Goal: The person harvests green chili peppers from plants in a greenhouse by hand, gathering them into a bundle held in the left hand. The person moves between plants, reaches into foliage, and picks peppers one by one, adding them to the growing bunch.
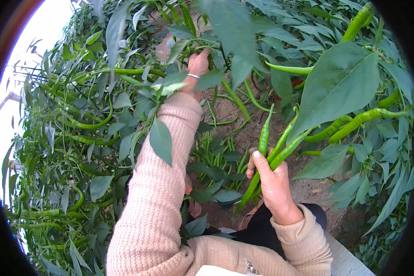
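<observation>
Three or so long green chili peppers (283, 151) stick up from my right hand (274, 183), which grips them near their middles with the thumb across the front. Their lower ends hang below the fist. My left hand (198, 63) reaches forward among the stems and leaves of a pepper plant (183, 50), a thin silver bracelet (193, 76) at its wrist. Foliage covers its fingertips, so what they touch is hidden. Several long peppers (187, 17) hang just beyond that hand.
Between the rows, a pile of green peppers (214, 155) lies on the bare soil (252, 131) by my feet. Dense plants bearing peppers (358, 124) line both sides. A large leaf (338, 86) overhangs near my right hand. Something pale and flat (346, 258) sits at lower right.
</observation>
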A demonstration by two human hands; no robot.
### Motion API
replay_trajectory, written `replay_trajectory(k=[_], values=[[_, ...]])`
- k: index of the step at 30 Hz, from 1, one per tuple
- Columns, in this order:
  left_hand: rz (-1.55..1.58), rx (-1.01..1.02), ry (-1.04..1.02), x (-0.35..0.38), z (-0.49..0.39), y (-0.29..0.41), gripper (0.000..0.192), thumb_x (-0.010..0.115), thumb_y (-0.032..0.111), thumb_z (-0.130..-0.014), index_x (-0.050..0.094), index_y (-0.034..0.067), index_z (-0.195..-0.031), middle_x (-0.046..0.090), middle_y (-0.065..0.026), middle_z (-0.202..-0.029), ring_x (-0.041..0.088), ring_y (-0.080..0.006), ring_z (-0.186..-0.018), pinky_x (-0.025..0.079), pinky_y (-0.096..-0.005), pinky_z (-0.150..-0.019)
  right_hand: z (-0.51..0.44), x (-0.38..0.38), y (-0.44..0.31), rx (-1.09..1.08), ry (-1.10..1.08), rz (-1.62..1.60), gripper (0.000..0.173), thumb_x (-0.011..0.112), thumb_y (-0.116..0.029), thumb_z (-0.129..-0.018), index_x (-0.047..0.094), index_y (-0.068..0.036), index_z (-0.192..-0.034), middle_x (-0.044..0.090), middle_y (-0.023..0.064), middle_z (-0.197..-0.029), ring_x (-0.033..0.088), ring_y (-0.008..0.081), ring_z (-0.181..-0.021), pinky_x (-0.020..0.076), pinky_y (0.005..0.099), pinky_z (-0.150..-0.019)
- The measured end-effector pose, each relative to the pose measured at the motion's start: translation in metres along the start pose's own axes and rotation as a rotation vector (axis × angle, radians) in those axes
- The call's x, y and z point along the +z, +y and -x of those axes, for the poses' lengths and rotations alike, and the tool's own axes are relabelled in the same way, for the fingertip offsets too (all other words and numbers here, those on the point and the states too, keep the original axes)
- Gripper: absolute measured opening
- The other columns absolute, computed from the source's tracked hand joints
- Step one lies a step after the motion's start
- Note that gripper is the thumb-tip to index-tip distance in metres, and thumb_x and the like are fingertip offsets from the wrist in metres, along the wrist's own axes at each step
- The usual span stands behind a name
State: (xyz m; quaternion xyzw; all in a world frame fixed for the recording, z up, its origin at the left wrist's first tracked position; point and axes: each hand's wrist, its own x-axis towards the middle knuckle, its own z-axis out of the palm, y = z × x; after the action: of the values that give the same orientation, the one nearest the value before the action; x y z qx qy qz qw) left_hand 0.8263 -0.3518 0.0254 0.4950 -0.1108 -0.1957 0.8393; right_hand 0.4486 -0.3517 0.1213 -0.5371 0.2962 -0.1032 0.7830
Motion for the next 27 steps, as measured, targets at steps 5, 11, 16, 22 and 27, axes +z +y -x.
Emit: replay_trajectory(k=[5, 11, 16, 22, 27], values=[[-0.371, -0.015, 0.274, 0.039, 0.065, 0.035, 0.029, 0.063, 0.012, -0.078, 0.056, -0.003, -0.102, 0.061, -0.013, -0.093, 0.059, -0.0213, -0.073, 0.047, -0.0343, -0.066, -0.004, -0.003, -0.002, -0.086, 0.043, -0.03, 0.026, 0.06, -0.027, -0.091, 0.057, -0.002, -0.083, 0.058, 0.0036, -0.07, 0.057, 0.011, -0.061, 0.0463, 0.0243, -0.056], [-0.332, 0.205, 0.075, 0.036, 0.083, 0.04, 0.015, 0.058, 0.012, -0.083, 0.061, 0.001, -0.074, 0.06, -0.0077, -0.069, 0.055, -0.0195, -0.066, 0.043, -0.0313, -0.062, -0.001, 0.0, -0.005, -0.089, 0.028, -0.022, 0.022, 0.058, -0.024, -0.092, 0.056, -0.004, -0.083, 0.056, 0.0021, -0.071, 0.054, 0.0107, -0.064, 0.044, 0.0251, -0.06], [-0.7, 0.2, 0.067, 0.023, 0.092, 0.036, 0.033, 0.059, 0.028, -0.087, 0.06, 0.0, -0.067, 0.059, -0.0077, -0.066, 0.053, -0.0186, -0.061, 0.042, -0.0344, -0.059, -0.003, 0.003, -0.002, -0.098, 0.066, -0.073, 0.023, 0.059, -0.025, -0.091, 0.056, -0.005, -0.082, 0.057, 0.0028, -0.071, 0.055, 0.0113, -0.063, 0.0448, 0.0258, -0.058], [-0.908, 0.403, 0.275, 0.023, 0.085, 0.026, 0.035, 0.062, 0.026, -0.084, 0.055, 0.0, -0.063, 0.057, -0.0062, -0.063, 0.05, -0.0172, -0.059, 0.039, -0.0357, -0.055, -0.001, 0.001, -0.007, -0.13, 0.055, -0.094, 0.022, 0.06, -0.025, -0.091, 0.056, -0.004, -0.083, 0.058, 0.0029, -0.071, 0.056, 0.0113, -0.062, 0.0462, 0.0255, -0.058], [-0.615, 0.033, 0.234, 0.032, 0.102, 0.038, 0.031, 0.063, 0.025, -0.081, 0.054, 0.004, -0.059, 0.049, -0.0032, -0.05, 0.046, -0.0126, -0.047, 0.036, -0.0282, -0.051, -0.002, -0.001, -0.007, -0.125, 0.061, -0.102, 0.022, 0.06, -0.024, -0.091, 0.057, -0.004, -0.083, 0.058, 0.0027, -0.071, 0.056, 0.0112, -0.062, 0.0464, 0.0255, -0.058]])
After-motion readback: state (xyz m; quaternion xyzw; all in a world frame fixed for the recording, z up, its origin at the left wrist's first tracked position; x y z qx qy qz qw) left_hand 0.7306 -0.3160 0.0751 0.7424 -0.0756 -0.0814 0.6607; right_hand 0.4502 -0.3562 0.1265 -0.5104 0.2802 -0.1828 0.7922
